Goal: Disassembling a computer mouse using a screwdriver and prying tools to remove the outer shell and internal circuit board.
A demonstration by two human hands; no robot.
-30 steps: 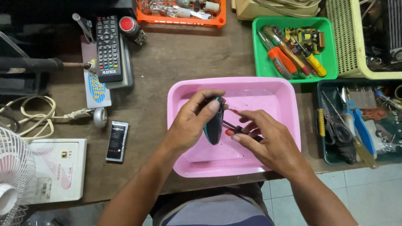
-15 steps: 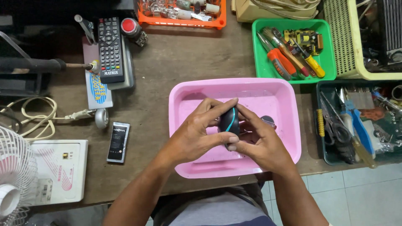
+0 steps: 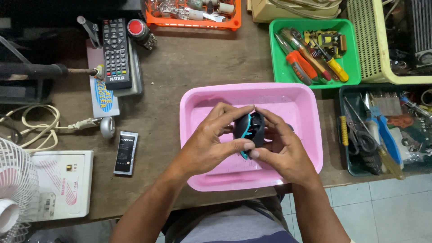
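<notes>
Over a pink plastic tub (image 3: 297, 96) I hold a small black computer mouse with teal trim (image 3: 250, 128) between both hands. My left hand (image 3: 211, 144) wraps its left side, thumb on the lower edge and fingers over the top. My right hand (image 3: 283, 146) grips the right side, fingers curled round the shell. The mouse is tilted on edge above the tub's middle. What lies in the tub under my hands is hidden.
A green tray of screwdrivers (image 3: 315, 54) sits at the back right, a dark tray of tools (image 3: 382, 135) at the right. A black remote (image 3: 116, 51), a phone battery (image 3: 126, 152), a white box (image 3: 63, 184), a fan (image 3: 13, 189) and a soldering iron (image 3: 40, 71) lie left.
One second ago my right hand held a red-handled screwdriver beside the mouse. Now the screwdriver is out of that hand and both hands are closed round the mouse.
</notes>
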